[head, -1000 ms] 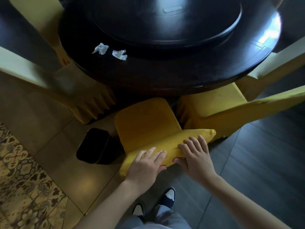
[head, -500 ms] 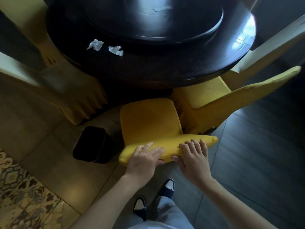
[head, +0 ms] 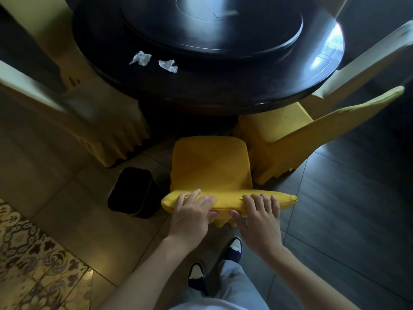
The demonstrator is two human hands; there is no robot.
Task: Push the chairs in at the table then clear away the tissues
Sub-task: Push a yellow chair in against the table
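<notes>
Both hands, left hand and right hand, clamp the chair backrest; its seat stands short of the counter. Even, straight pressure should slide it squarely under.

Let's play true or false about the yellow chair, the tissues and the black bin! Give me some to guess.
1. Both hands, left hand and right hand, grip the yellow chair's backrest. True.
2. Three tissues lie on the floor. False: two crumpled tissues lie on the dark round table.
3. A black bin stands left of the chair. True.
4. The chair seat is fully under the table. False: it shows in front of the table's edge.
</notes>
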